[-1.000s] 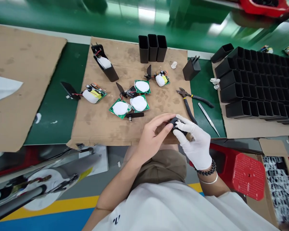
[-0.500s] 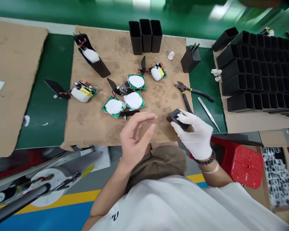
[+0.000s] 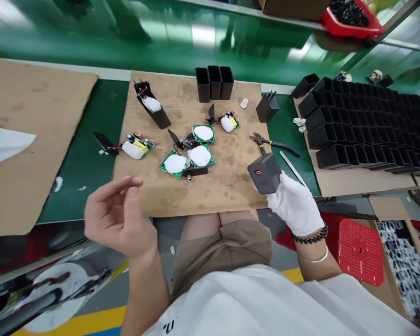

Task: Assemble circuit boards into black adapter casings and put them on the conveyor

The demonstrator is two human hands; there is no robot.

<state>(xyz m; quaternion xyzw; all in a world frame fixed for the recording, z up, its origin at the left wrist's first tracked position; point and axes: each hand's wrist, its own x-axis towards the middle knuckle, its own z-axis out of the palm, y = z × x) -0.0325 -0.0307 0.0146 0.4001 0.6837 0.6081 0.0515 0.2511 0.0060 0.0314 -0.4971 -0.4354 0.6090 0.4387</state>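
Note:
My right hand (image 3: 294, 203), in a white glove, grips a black charger (image 3: 265, 173) above the cardboard's front right edge. The charger's end face, with small orange slots, is turned up. My bare left hand (image 3: 121, 217) hovers at the front left with loosely curled fingers, the thumb close to the index fingertip, and nothing visible in it. Between the hands, on the cardboard sheet (image 3: 231, 191), lie green circuit boards (image 3: 175, 164) with white pads. Just beyond the held charger are cutting pliers (image 3: 261, 139) and tweezers (image 3: 290, 165), partly hidden by it and the glove.
Three open black cases (image 3: 214, 84) stand at the back. Another charger (image 3: 267, 108) with prongs is at the right. A half-filled case (image 3: 154, 109) leans at the left. Rows of black cases (image 3: 336, 154) fill the right side. A red stool (image 3: 360, 252) is below.
The camera view has shifted. My left hand has moved left, away from the boards, its thumb nearer the fingers. My right hand has raised and turned the charger, showing its slotted face.

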